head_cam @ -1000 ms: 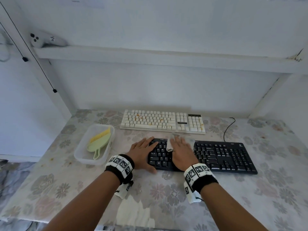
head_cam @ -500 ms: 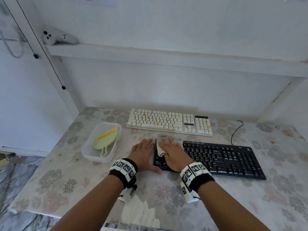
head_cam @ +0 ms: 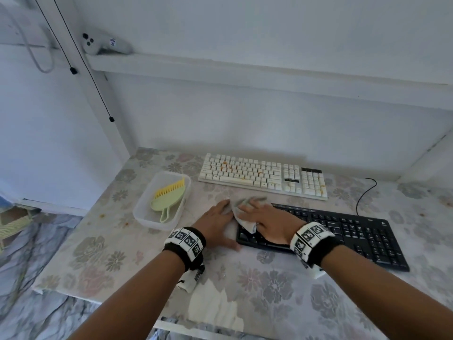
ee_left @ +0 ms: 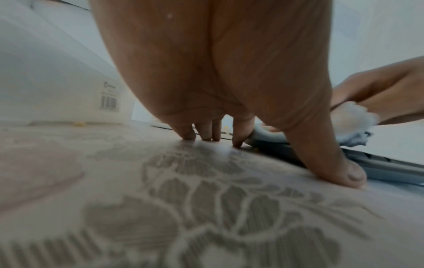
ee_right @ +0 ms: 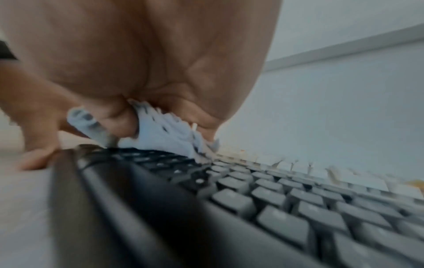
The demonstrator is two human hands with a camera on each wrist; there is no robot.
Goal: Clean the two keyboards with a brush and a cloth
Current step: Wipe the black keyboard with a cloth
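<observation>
A black keyboard (head_cam: 355,231) lies near me on the flowered table. A white keyboard (head_cam: 257,173) with orange stains sits behind it. My right hand (head_cam: 267,217) presses a grey-white cloth (head_cam: 239,208) onto the black keyboard's left end. In the right wrist view the thumb pinches the bunched cloth (ee_right: 160,130) against the fingers. My left hand (head_cam: 218,222) lies flat on the table just left of that keyboard, with straight fingers (ee_left: 206,136) and the thumb by the keyboard's edge (ee_left: 390,168). A green brush with yellow bristles (head_cam: 169,197) rests in a clear plastic tub (head_cam: 147,217).
The tub stands left of both keyboards. A black cable (head_cam: 365,192) runs from the black keyboard toward the back wall. A shelf (head_cam: 245,69) overhangs the table, with a white controller (head_cam: 103,45) on it. The table's front edge (head_cam: 171,325) is close to me.
My right hand has slid the cloth left along the black keyboard to its left end. My left hand has moved off the keys onto the table beside it.
</observation>
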